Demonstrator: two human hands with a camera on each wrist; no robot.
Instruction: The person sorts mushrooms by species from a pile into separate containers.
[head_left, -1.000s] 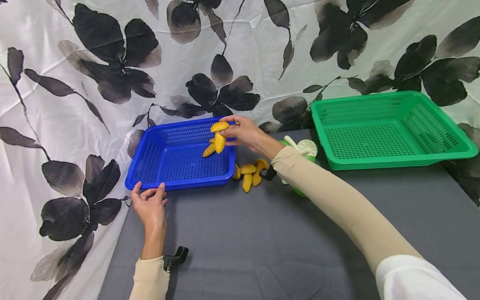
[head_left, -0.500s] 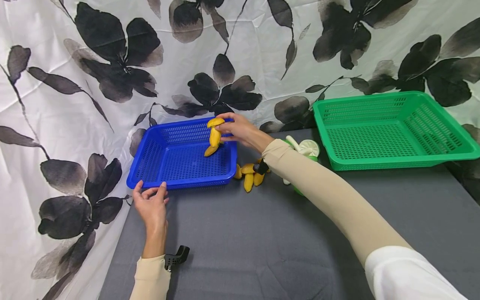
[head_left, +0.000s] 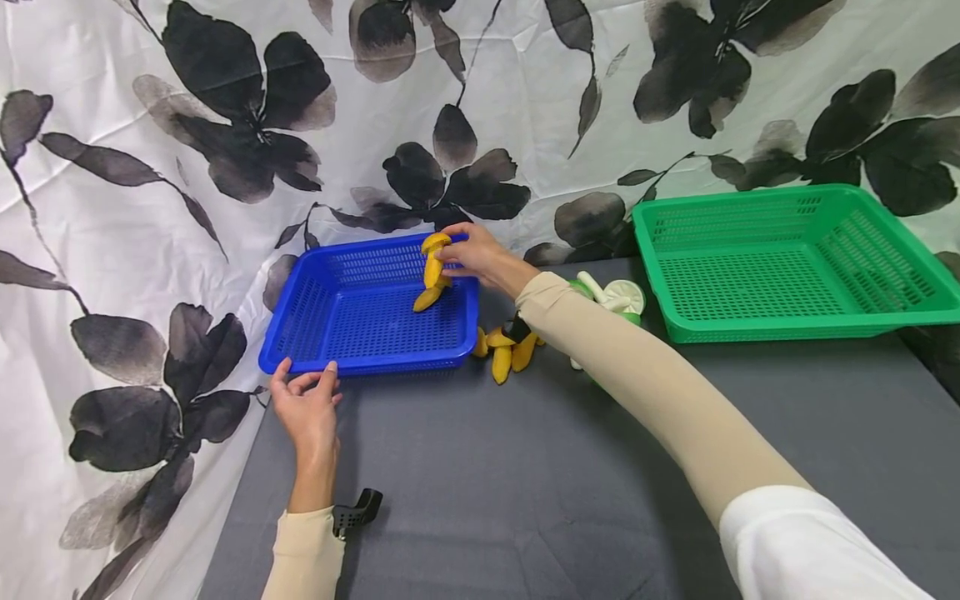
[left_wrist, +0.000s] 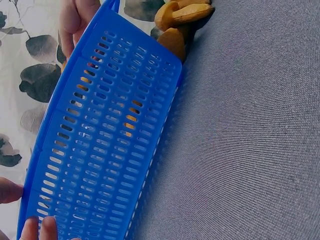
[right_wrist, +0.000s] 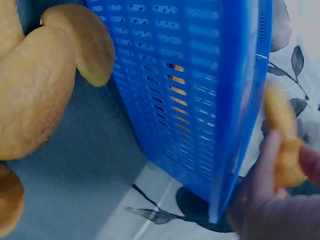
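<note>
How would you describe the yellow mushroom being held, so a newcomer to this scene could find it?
Start at the blue basket on the left of the grey table. Above its far right corner, the right hand pinches a yellow mushroom. Unlike the loose yellow mushrooms lying on the table beside the basket, this one hangs in the air.

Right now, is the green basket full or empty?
Empty. The head view shows only the bare mesh floor of the green basket; the yellow pieces lie on the table or hang over the blue basket.
</note>
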